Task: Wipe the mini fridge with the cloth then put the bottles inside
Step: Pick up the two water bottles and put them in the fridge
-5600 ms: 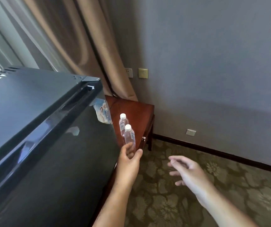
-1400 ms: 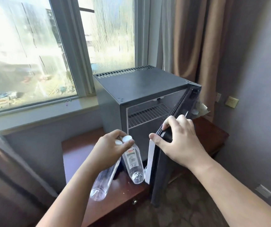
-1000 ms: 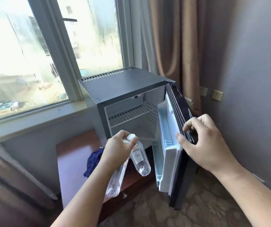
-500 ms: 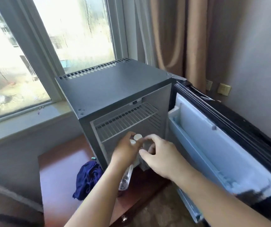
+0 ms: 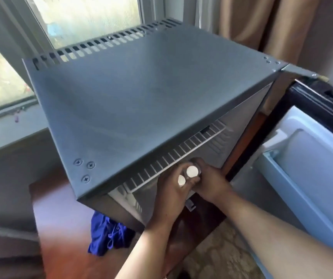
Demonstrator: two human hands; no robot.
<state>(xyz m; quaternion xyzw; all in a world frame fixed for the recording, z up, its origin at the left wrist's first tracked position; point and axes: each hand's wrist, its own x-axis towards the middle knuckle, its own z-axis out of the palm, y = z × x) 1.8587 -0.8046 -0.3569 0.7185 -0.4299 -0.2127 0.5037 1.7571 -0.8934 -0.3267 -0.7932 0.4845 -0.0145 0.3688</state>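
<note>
The dark grey mini fridge [image 5: 145,101] fills the middle of the view, its door [image 5: 310,170] swung open to the right. Both hands meet at the fridge's mouth, just below the wire shelf [image 5: 173,158]. My left hand [image 5: 171,190] grips one bottle with a white cap [image 5: 181,180]. My right hand [image 5: 211,182] holds the second bottle by its neck, white cap [image 5: 192,171] up. The bottles' bodies are hidden by my hands. A crumpled blue cloth [image 5: 107,236] lies on the wooden table [image 5: 61,224] beside the fridge's lower left corner.
A window [image 5: 81,15] and its sill run behind the fridge. Brown curtains [image 5: 266,21] hang at the back right. The door's white inner shelf [image 5: 294,194] juts out on the right. Patterned carpet [image 5: 217,258] lies below the table's edge.
My head has moved closer and higher over the fridge. Both hands have pushed the bottles forward to the fridge's mouth under the wire shelf. Earlier my right hand let go of the door.
</note>
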